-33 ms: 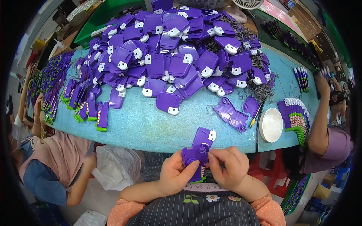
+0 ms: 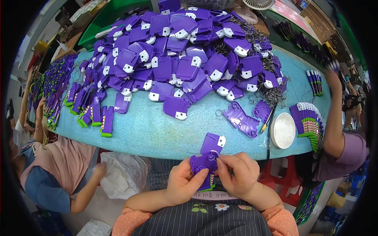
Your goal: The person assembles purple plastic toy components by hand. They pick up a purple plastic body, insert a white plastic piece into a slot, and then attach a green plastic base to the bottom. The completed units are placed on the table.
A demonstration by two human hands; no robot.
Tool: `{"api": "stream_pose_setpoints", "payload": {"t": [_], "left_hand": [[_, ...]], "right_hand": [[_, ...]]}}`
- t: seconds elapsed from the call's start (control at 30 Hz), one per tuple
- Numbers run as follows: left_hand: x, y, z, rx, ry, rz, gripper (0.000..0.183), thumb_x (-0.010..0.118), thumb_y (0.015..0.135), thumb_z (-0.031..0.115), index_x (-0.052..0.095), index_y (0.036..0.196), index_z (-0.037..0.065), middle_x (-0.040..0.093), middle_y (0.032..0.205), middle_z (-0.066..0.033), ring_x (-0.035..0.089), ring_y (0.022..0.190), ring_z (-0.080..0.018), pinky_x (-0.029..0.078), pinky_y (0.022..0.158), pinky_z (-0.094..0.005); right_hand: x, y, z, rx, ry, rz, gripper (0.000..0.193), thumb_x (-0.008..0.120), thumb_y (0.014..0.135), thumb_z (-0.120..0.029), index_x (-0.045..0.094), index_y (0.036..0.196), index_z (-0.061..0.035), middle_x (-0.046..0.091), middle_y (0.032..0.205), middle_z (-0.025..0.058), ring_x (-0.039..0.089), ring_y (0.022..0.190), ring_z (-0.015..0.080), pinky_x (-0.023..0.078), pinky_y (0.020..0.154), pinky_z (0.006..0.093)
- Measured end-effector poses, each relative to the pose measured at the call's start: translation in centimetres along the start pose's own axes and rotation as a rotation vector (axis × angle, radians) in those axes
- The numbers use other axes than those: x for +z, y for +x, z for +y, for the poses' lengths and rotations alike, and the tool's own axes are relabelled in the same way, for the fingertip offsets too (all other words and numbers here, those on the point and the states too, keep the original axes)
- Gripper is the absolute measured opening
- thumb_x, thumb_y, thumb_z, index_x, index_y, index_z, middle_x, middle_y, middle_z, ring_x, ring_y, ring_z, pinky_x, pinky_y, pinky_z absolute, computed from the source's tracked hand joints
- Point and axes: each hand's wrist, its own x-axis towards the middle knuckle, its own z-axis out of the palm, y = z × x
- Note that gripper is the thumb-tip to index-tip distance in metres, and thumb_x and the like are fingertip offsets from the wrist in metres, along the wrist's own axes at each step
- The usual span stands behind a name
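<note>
- A co-worker's hand (image 2: 100,171), by the desk (image 2: 149,126)'s front edge, has shifted slightly
- Left hand (image 2: 183,180) clasps a purple plastic piece (image 2: 201,162) — at the desk's front edge
- Right hand (image 2: 241,173) pinches at the piece's side; what exactly, I cannot tell

A white fan (image 2: 258,4) is partly cut off by the upper edge, beyond the table (image 2: 149,135); a green bin (image 2: 93,33) is seen farther left. A white plastic bag (image 2: 124,175) is placed below the table's near edge, beside a co-worker (image 2: 47,169) in blue and beige. Another white bag (image 2: 94,229) is seen lower left. Red stools (image 2: 283,179) are set near a second co-worker (image 2: 343,157), by whom a mauve top is worn.
</note>
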Motion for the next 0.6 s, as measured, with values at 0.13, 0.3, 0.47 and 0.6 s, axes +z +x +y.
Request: {"api": "stream_pose_setpoints", "payload": {"t": [0.13, 0.3, 0.47, 0.6], "left_hand": [[0.2, -0.4, -0.4, 0.043, 0.206, 0.041, 0.027, 0.049, 0.09, 0.0, 0.048, 0.116, -0.006, 0.063, 0.101, -0.0102, 0.061, 0.089, -0.013, 0.049, 0.076, -0.0259], [0.2, -0.1, -0.4, 0.276, 0.737, 0.026, 0.029, 0.056, 0.085, 0.001, 0.052, 0.113, -0.007, 0.066, 0.085, -0.0122, 0.065, 0.071, -0.0155, 0.051, 0.062, -0.027], [0.3, 0.5, 0.1, 0.406, 0.981, -0.11, 0.029, 0.059, 0.081, 0.0, 0.053, 0.109, -0.007, 0.063, 0.077, -0.0146, 0.064, 0.063, -0.0236, 0.05, 0.054, -0.0306], [-0.1, 1.0, 1.4, 0.242, 0.953, -0.365, 0.025, 0.059, 0.08, 0.0, 0.055, 0.105, -0.004, 0.063, 0.077, -0.0157, 0.065, 0.063, -0.0232, 0.05, 0.055, -0.0318]], "right_hand": [[0.0, -0.4, 0.1, 0.073, 0.039, -0.022, 0.014, 0.07, 0.068, 0.001, 0.061, 0.079, -0.0006, 0.054, 0.06, 0.0066, 0.052, 0.045, 0.0187, 0.038, 0.039, 0.0291], [-0.6, -0.3, -0.1, 0.108, 0.086, -0.022, 0.013, 0.067, 0.07, 0.003, 0.06, 0.079, -0.0003, 0.053, 0.059, 0.0062, 0.051, 0.044, 0.0189, 0.038, 0.039, 0.0287], [-0.7, 0.5, 0.2, 0.286, 0.315, -0.144, 0.007, 0.062, 0.08, -0.005, 0.057, 0.08, 0.0006, 0.053, 0.067, 0.0107, 0.053, 0.057, 0.0225, 0.043, 0.054, 0.0289], [-1.9, 2.1, 3.7, 0.518, 0.674, -0.584, 0.012, 0.055, 0.087, -0.009, 0.052, 0.091, 0.0014, 0.051, 0.082, 0.009, 0.052, 0.074, 0.0132, 0.041, 0.065, 0.026]]}}
